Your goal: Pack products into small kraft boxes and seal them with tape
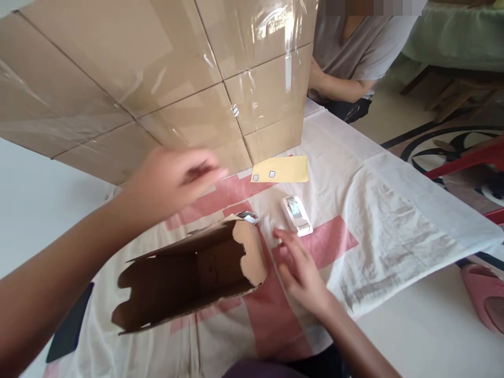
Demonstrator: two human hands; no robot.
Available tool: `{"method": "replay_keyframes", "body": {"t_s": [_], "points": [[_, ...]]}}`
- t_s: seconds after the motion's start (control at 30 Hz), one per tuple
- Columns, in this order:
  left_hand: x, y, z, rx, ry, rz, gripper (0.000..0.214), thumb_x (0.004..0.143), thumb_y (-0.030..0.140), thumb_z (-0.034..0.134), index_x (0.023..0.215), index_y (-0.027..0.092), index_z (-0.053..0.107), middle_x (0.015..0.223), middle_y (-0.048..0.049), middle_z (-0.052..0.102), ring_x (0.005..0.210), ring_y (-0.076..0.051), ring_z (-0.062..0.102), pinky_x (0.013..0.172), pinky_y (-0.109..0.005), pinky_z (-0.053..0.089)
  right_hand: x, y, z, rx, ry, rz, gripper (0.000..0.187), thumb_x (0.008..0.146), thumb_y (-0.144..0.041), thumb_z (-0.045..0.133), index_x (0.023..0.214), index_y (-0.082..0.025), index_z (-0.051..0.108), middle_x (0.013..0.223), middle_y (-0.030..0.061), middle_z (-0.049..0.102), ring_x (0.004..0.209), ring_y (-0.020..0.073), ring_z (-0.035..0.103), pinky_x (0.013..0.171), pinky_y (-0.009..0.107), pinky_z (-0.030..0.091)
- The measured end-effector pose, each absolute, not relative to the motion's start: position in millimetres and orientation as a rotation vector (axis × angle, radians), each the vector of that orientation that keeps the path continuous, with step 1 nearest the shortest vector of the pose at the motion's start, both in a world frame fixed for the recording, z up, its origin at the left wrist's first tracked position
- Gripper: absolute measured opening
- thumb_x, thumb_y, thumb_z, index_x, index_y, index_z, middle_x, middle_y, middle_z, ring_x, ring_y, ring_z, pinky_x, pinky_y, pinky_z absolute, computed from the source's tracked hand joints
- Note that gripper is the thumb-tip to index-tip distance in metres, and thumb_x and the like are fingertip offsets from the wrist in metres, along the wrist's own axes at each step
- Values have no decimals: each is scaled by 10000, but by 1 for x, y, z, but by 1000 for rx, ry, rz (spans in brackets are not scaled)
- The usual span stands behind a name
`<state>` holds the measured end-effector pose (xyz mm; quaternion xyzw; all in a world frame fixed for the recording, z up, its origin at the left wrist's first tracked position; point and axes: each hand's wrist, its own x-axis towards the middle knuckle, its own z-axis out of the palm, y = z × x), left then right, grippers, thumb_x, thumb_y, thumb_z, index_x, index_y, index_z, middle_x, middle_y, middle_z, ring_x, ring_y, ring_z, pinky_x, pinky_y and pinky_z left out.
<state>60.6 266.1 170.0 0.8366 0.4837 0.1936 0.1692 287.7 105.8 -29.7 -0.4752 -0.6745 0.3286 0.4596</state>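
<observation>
My left hand (177,178) hovers above the far side of an open cardboard box (224,262), in front of the stacked cartons. Its fingers are curled and slightly blurred; whatever they may hold is hidden. To the right of the box is my right hand (301,270), fingers half bent and the thumb apart, with a tiny pale spot at one fingertip. Just beyond those fingertips lies a white device (297,215) with a small screen. A yellow sheet (289,168) bearing small pale stickers rests on the cloth, by the cartons' base.
Tall taped cardboard cartons (177,68) fill the back left. A white and red cloth (374,210) covers the table. A dark flat object (71,328) lies at the left edge. Another person (350,68) is beyond the cartons, and something red (468,157) stands at right.
</observation>
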Motion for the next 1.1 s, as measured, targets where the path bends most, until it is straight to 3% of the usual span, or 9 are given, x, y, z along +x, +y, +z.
{"method": "replay_keyframes", "body": {"t_s": [0.07,0.1,0.13,0.2,0.37,0.53,0.73,0.87,1.1], "points": [[11,199,180,2512,1353,360,212,815,520,714,999,432,773,697,109,695,556,-167,552,738,-397,534,292,134,-9,-1208,-1781,685,763,911,-33,421,1616,-296,298,1563,107,468,1465,272,458,1163,484,465],[-8,168,177,2601,1237,347,412,696,602,778,1103,555,731,813,135,764,562,-224,614,612,-406,527,292,153,2,-1186,-1882,623,750,916,-24,419,1615,-277,317,1586,105,457,1486,273,429,1169,487,450],[-23,141,169,2678,1204,345,697,596,677,813,1269,615,643,939,137,795,642,-292,691,573,-453,534,289,172,12,-1124,-2019,579,723,919,-18,427,1591,-277,377,1566,92,495,1472,270,441,1165,484,442],[-42,99,145,2828,1293,489,806,636,691,764,1405,624,535,1026,127,797,779,-365,752,649,-541,550,281,210,27,-960,-2302,526,609,894,-11,512,1445,-262,577,1367,86,670,1299,281,587,1043,439,500],[-56,52,89,2833,1430,785,656,848,289,714,1444,518,559,1103,65,793,931,-315,769,911,-514,450,261,257,39,-997,-2433,534,156,944,-141,597,929,-193,743,810,33,731,753,190,662,693,279,432],[-64,40,72,2855,1441,951,362,943,280,654,1288,385,675,1096,46,800,959,-270,758,964,-470,414,274,244,59,-1072,-1898,594,242,976,-333,579,867,-174,724,748,23,703,684,177,657,678,286,490],[-47,36,78,2954,1393,967,192,981,135,619,1138,230,677,1043,-8,807,969,-209,748,997,-403,409,281,207,133,-915,-1412,769,473,789,-628,793,772,-168,684,701,10,616,551,131,601,450,247,519],[-42,31,75,2870,1449,1170,222,965,188,665,1181,240,662,1064,-20,793,993,-218,730,998,-410,420,267,178,171,-811,-1355,840,499,697,-630,875,733,-165,697,691,3,597,551,115,582,425,232,535],[-19,33,101,1763,1301,1794,615,898,435,751,1441,270,513,1404,-116,641,1270,-280,652,1059,-434,542,211,126,167,-716,-1187,1358,433,701,-545,897,829,-177,709,714,-6,651,568,115,606,481,234,564]]}}
